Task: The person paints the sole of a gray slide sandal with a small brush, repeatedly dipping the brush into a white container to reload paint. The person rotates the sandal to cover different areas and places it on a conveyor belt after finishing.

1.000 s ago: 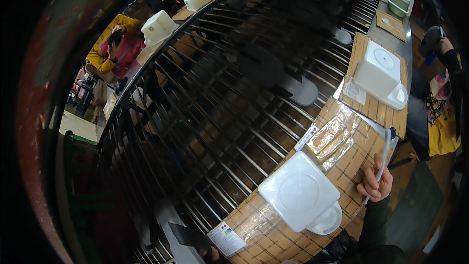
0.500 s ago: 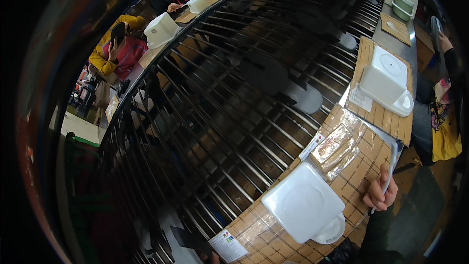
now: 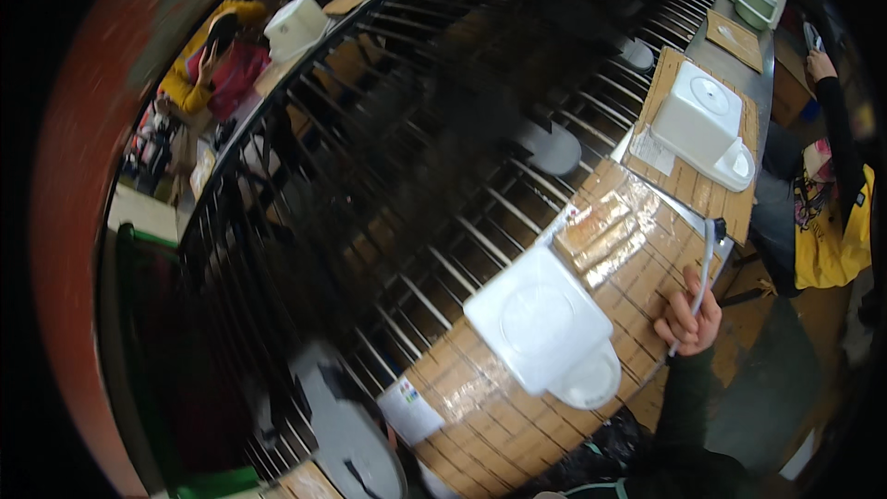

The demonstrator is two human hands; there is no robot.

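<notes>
At the table's right edge, my right hand point(image 3: 691, 322) is closed around a thin, pale grey plastic piece point(image 3: 704, 282) seen edge-on, so its full shape is hidden. A small black part shows at its upper end. To the left of this hand, a white plastic bin point(image 3: 538, 314) rests upside down on cardboard point(image 3: 490, 434); a rounded lip sticks out from its near side. Beyond it lies a clear plastic packet point(image 3: 605, 231) with a flat golden-brown surface showing through. My left hand is not in view.
A roller conveyor point(image 3: 434, 282) runs along the left, with grey rounded plastic pieces point(image 3: 356, 439) on it. Another white bin point(image 3: 699, 111) stands farther along the table, near a pale green tub point(image 3: 754, 2). Co-workers point(image 3: 222, 65) sit across the conveyor; another person's arm point(image 3: 822, 88) is at right.
The view has shifted, so the bins and my right hand appear farther left and higher. My right hand still grips the grey piece. More of the near grey piece on the conveyor shows.
</notes>
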